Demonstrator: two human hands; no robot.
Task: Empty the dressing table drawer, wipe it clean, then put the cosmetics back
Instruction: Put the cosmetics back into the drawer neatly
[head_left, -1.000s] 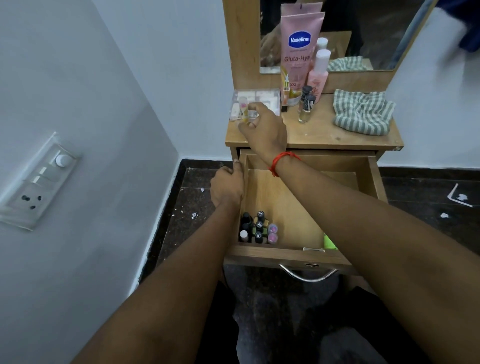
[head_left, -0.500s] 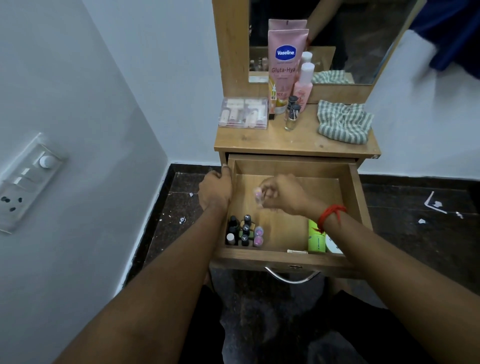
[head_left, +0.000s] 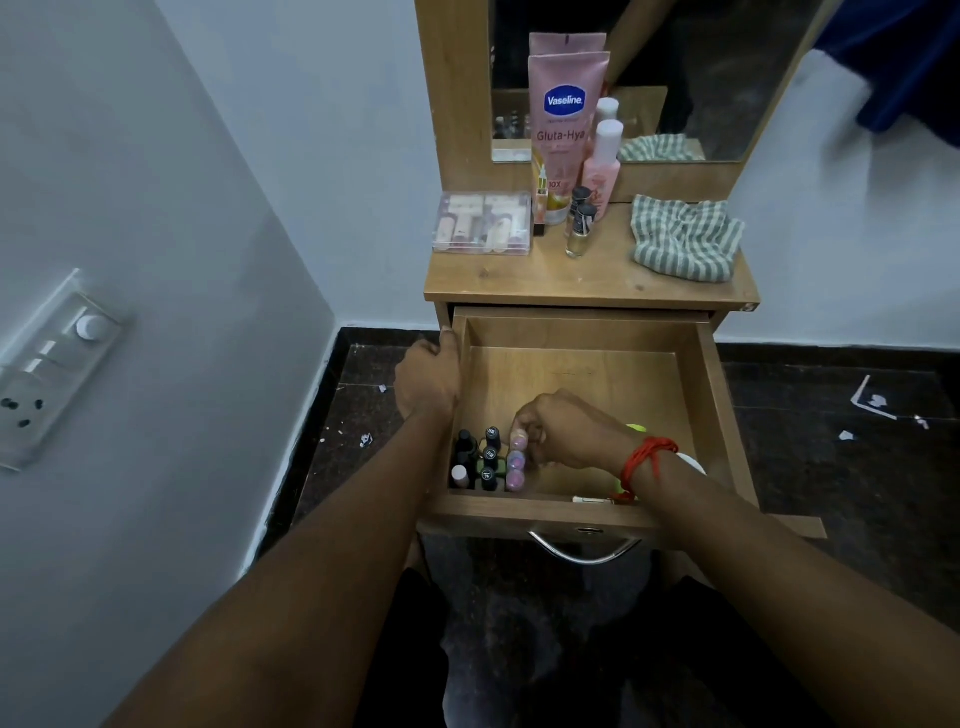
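Down at the drawer's (head_left: 582, 374) near-left corner, the right hand (head_left: 563, 434) pinched a pink-capped bottle (head_left: 518, 441) upright beside the other small bottles (head_left: 483, 460). Her left hand (head_left: 428, 382) was curled over the drawer's left wall. A striped cloth (head_left: 685, 239) lay on the tabletop (head_left: 587, 280).

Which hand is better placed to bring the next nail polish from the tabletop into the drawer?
The right hand, probably. It is only setting a pink-capped bottle among the bottles in the drawer, so it frees soon. The left hand grips the drawer's left wall, steadying it.
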